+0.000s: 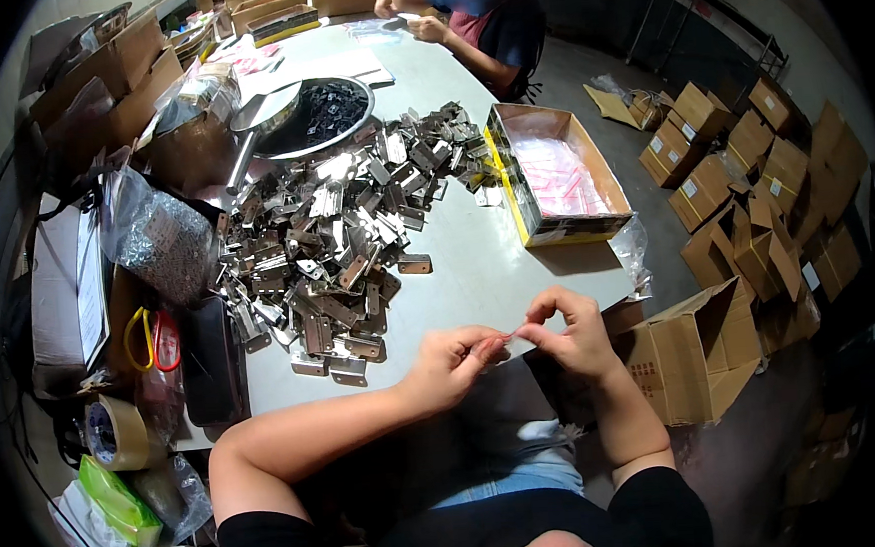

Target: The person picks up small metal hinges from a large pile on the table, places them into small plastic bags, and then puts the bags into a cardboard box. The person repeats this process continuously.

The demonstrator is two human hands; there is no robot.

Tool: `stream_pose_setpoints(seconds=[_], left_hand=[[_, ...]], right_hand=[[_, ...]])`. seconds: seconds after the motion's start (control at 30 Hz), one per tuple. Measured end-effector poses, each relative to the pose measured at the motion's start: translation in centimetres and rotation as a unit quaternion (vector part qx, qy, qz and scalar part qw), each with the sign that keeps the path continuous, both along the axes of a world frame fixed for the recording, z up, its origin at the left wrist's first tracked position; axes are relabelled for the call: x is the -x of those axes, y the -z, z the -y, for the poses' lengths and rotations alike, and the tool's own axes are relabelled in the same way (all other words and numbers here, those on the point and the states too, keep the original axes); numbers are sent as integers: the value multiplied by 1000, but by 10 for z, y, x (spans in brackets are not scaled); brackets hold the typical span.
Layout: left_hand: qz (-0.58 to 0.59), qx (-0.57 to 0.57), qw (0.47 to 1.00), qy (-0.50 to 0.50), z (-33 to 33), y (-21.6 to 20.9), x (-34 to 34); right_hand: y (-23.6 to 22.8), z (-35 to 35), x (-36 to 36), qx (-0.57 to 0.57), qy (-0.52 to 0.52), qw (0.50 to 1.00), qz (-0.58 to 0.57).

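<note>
My left hand (pixel 455 366) and my right hand (pixel 573 333) meet at the table's near edge, fingertips pinched close together. Whatever sits between the fingertips is too small to make out. Beyond them a large heap of metal brackets (pixel 331 245) spreads over the table. To the upper right of my hands stands an open box (pixel 615 225) with a yellow and black outside, holding clear plastic bags with pink lines (pixel 556 171). Behind the heap a metal bowl (pixel 371 105) holds small black parts (pixel 326 113), and a scoop-like metal pan (pixel 265 112) with a handle rests on its rim.
Across the grey table (pixel 457 262) another person (pixel 488 30) works with both hands. At left are a bag of small metal parts (pixel 160 235), scissors (pixel 164 342), a tape roll (pixel 119 433) and cartons. Cardboard boxes (pixel 698 353) stand on the floor at right.
</note>
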State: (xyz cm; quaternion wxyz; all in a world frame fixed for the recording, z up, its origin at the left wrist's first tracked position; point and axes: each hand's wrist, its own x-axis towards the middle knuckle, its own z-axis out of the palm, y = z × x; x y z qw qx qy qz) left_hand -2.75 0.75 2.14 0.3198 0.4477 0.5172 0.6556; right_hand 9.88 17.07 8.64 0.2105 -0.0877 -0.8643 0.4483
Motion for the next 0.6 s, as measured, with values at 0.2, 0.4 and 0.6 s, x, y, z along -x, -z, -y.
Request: stream_pose_setpoints(seconds=[0.2, 0.4, 0.6], left_hand=[[149, 17, 989, 15, 2, -8, 4], [107, 37, 993, -36, -4, -11, -1], [27, 95, 994, -35, 5, -6, 6]], right_hand=[[0, 2, -11, -23, 16, 999, -43], [-9, 13, -12, -82, -11, 993, -87], [-33, 35, -13, -136, -77, 988, 0]])
